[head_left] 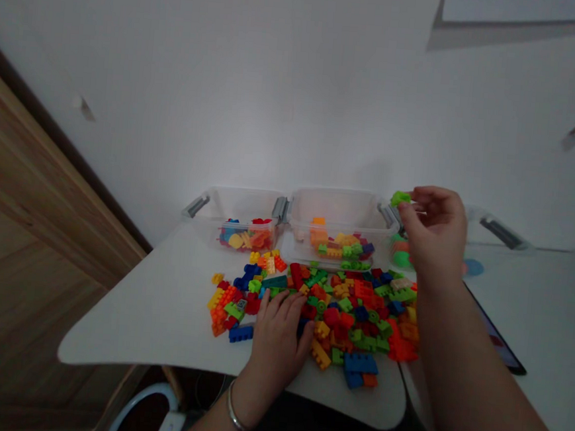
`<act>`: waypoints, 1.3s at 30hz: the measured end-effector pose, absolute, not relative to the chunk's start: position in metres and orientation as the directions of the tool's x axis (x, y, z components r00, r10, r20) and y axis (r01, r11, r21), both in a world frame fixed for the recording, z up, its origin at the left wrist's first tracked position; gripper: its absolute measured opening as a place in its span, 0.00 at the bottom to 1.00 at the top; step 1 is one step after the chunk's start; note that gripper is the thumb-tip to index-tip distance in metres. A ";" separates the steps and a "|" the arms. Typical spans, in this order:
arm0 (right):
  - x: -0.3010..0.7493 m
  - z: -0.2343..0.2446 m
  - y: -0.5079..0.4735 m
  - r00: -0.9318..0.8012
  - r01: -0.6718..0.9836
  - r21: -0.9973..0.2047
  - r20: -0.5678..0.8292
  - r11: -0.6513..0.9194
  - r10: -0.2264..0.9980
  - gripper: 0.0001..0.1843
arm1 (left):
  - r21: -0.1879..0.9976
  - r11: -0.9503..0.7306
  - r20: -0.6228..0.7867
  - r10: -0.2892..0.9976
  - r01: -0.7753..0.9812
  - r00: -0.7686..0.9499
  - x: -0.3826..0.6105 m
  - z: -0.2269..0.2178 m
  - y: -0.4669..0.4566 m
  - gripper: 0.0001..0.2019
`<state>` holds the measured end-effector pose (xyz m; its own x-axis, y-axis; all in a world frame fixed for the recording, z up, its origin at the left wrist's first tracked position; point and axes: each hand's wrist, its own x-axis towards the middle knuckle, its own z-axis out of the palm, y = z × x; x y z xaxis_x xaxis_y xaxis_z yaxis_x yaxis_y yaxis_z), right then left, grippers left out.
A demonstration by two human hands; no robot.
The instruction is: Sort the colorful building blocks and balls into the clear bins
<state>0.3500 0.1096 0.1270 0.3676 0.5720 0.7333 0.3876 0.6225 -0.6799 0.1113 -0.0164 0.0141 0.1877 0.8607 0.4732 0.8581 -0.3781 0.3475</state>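
- We pinch a light-green building block (400,198) between the thumb and fingertips of our right hand (434,220), narrowed onto it and raised by the right end of the middle clear plastic bin (335,206), near that bin's grey latch (391,214).
- Our left hand (281,328) lies palm down on the near side of the heap of toy building blocks (367,342), its fingers loosely spread; we cannot tell whether it grips a piece, since the palm is hidden.
- We have a silver bangle (235,408) around our left wrist.
- The heap spreads over the white table (160,312) in front of the bins, mixing red, orange, yellow, green and blue pieces.
- Just left of our left hand we see a blue brick (241,333); to its right, a yellow-orange brick (320,354) and, farther right, a wider blue brick (360,362) at the heap's near edge.
- The middle bin and the left clear plastic bin (243,202) each hold mixed coloured blocks at the bottom.
- Our right arm partly covers a dark-edged tablet-like device (494,338) lying on the table.
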 end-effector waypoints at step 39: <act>0.318 0.135 0.078 -0.594 0.747 -0.295 0.106 0.595 0.798 0.14 | 0.307 -0.384 0.480 0.852 0.871 0.207 0.112 0.014 -0.016 0.17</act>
<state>0.3179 0.0779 0.1350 -0.5935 0.7977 0.1064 0.7473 0.5953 -0.2951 0.1117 -0.0161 0.0141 0.2070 0.8524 0.4801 0.8705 -0.3845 0.3072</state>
